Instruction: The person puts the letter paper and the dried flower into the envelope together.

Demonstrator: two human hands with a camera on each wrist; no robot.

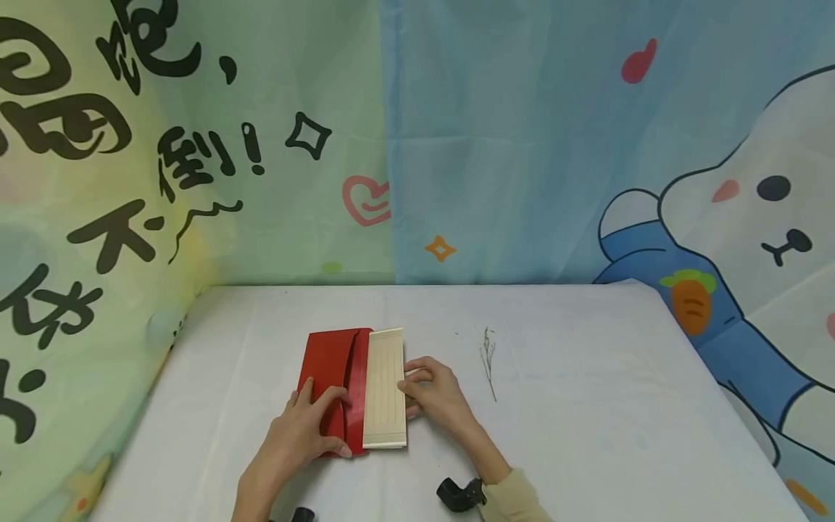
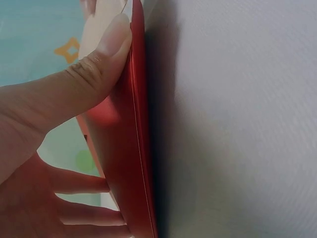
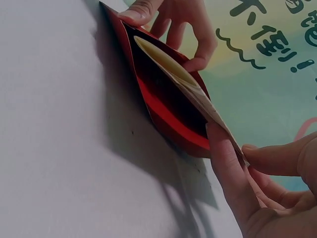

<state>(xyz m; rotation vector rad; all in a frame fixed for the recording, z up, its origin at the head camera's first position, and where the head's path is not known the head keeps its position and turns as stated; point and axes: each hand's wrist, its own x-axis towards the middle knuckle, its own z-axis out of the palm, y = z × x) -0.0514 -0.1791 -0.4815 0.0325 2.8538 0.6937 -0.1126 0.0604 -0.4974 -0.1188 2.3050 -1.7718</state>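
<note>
The left hand point(image 1: 295, 429) grips a red paper envelope point(image 1: 326, 355), mouth gaping, on the white-covered worktop point(image 1: 587, 406). The right hand point(image 1: 435, 393) pinches a cream, ribbed rectangular sheet point(image 1: 385, 388), partly inside. A thin, branched sprig point(image 1: 488, 357) lies apart.

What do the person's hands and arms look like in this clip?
The left hand and right hand are bare, with no gloves or rings visible. A plain, pale beige sleeve covers the right forearm; no left sleeve shows. A black, elbow-shaped device sits by the right cuff; part of another black piece shows near the left arm.
</note>
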